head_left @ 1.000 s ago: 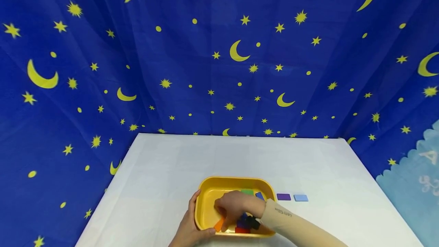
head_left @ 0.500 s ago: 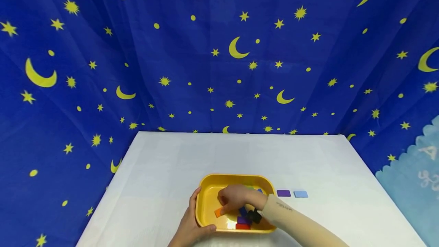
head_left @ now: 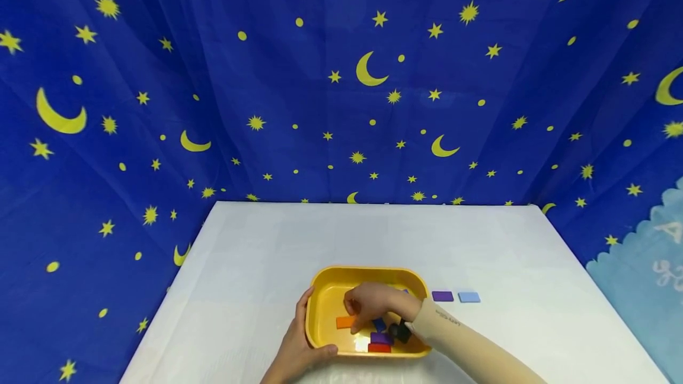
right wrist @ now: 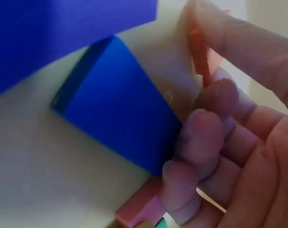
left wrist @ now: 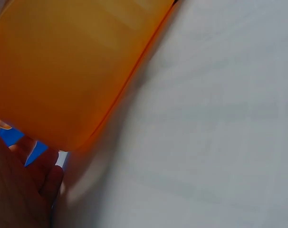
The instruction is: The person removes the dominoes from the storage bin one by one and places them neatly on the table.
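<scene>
A yellow plastic tub (head_left: pixel 325 277) stands near the table's front edge. My left hand (head_left: pixel 299 336) grips its left end, thumb along the front rim and fingers at the left side. The left wrist view shows the tub's outer wall (left wrist: pixel 72 71) beside that hand. My right hand (head_left: pixel 369 306) reaches inside and pinches an orange block (head_left: pixel 345 322) between thumb and fingers. A blue block (right wrist: pixel 120 104) lies close by its curled lower fingers, with a pink block (right wrist: pixel 141 209) below. Purple (head_left: pixel 381 338), red (head_left: pixel 379 348) and black (head_left: pixel 400 332) pieces lie in the tub's front right part.
On the white table (head_left: pixel 267 253), right of the tub, lie a purple block (head_left: pixel 442 296) and a light blue block (head_left: pixel 469 297). Behind the table hangs a blue curtain (head_left: pixel 299 88) with yellow moons and stars.
My right hand has shifted slightly right inside the tub. The orange block has turned from slanted to nearly level and come away from the front wall. My left hand keeps its hold.
</scene>
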